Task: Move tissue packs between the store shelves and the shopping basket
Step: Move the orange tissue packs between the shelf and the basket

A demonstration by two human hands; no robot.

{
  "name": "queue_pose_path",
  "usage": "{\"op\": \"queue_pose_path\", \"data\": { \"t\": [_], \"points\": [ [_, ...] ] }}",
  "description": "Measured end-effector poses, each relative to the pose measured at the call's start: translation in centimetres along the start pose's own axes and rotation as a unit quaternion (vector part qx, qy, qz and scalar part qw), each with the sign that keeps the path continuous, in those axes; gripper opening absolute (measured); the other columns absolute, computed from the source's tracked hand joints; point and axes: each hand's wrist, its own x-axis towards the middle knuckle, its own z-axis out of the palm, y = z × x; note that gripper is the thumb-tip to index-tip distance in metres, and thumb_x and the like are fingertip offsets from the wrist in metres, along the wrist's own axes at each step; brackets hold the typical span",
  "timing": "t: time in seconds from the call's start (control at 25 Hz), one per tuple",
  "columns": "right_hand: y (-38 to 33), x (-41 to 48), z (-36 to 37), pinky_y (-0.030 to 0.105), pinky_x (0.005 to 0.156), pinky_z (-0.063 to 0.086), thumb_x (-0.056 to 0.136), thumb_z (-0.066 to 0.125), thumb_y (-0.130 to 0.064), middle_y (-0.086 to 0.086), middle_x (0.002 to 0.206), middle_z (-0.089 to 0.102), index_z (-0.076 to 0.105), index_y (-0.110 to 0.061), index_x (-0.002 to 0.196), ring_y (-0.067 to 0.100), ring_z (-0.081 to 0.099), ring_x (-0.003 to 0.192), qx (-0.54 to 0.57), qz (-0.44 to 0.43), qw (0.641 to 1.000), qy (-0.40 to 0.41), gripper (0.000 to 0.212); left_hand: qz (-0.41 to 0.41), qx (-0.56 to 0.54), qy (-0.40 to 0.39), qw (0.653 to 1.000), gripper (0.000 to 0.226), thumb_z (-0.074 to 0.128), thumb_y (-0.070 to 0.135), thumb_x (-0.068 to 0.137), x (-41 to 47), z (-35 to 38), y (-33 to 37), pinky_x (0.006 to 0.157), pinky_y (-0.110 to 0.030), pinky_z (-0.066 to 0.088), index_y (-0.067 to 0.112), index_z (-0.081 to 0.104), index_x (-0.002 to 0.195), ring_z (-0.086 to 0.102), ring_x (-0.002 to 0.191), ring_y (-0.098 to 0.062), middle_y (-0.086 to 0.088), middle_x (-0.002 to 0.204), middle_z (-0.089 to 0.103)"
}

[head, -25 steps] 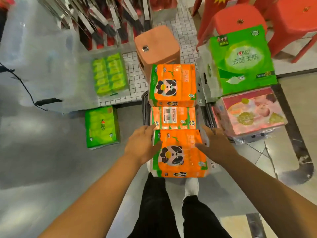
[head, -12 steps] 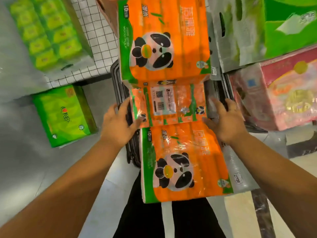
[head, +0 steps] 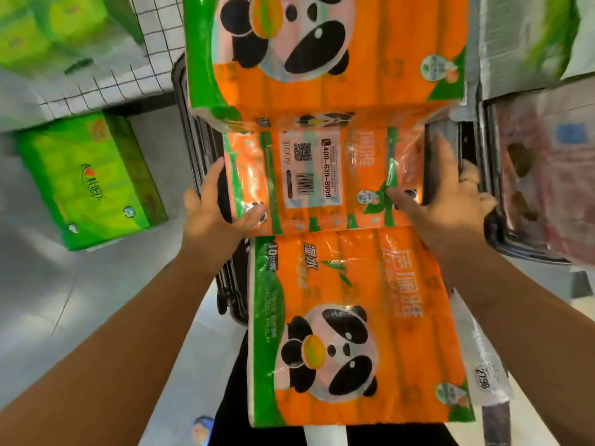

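Three orange panda tissue packs lie in a row over a dark shopping basket (head: 196,149). The middle pack (head: 322,178) shows its barcode side. My left hand (head: 214,214) grips its left end, thumb on top and fingers down the side. My right hand (head: 441,201) holds its right end, thumb on the wrapper and fingers reaching down between pack and basket wall. The near pack (head: 354,329) lies panda face up below my hands. The far pack (head: 322,56) rests at the top.
A green tissue pack (head: 90,181) lies on the grey floor at left. Lime green packs (head: 48,30) sit on a white grid shelf (head: 135,82) behind it. A pink pack (head: 547,175) and a green-and-white pack (head: 531,37) crowd the right.
The camera has dropped closer to the basket. Both hands left the near pack and moved up to the middle pack, closing in on its two ends.
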Motion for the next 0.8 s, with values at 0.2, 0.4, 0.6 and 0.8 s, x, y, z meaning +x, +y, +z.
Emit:
{"op": "queue_pose_path", "data": {
  "t": [0.2,0.4,0.6,0.8],
  "points": [
    [0.7,0.7,0.2,0.050,0.106,0.039,0.068,0.071,-0.066,0.017,0.147,0.026,0.022,-0.055,0.142,0.040,0.040,0.130,0.068,-0.035,0.997,0.007,0.089,0.029,0.002,-0.010,1.000,0.093,0.081,0.031,0.074,0.8,-0.2,-0.2,0.096,-0.019,0.028,0.039,0.024,0.147,0.026,0.104,0.007,0.005,0.124,0.027],
    [1.0,2.2,-0.8,0.027,0.084,0.039,0.056,0.080,-0.065,0.011,0.131,0.039,0.033,-0.046,0.144,0.023,0.057,0.097,0.026,-0.081,0.996,-0.008,0.101,0.032,-0.036,-0.014,0.999,0.099,0.086,0.039,0.065,1.7,-0.3,-1.3,0.104,-0.030,0.035,0.039,0.029,0.145,0.036,0.123,-0.003,-0.002,0.140,0.037],
    [1.9,2.6,-0.2,0.023,0.096,0.039,0.055,0.084,-0.058,0.007,0.135,0.042,0.035,-0.041,0.145,0.017,0.052,0.117,0.091,-0.108,0.990,-0.015,0.104,0.030,-0.107,-0.006,0.994,0.096,0.084,0.062,0.054,1.5,-0.3,-2.6,0.095,-0.043,0.052,0.057,0.034,0.135,0.043,0.133,-0.017,0.005,0.146,0.040],
    [2.0,2.0,0.1,-0.006,0.092,0.022,0.056,0.082,-0.055,-0.003,0.124,0.041,0.042,-0.017,0.142,-0.002,0.038,0.113,0.167,-0.167,0.972,0.020,0.102,0.083,-0.118,0.031,0.989,0.090,0.084,0.051,0.063,1.0,-0.8,-3.7,0.105,-0.054,0.040,0.050,0.036,0.138,0.041,0.137,-0.016,0.007,0.149,0.041]
  ]
}}
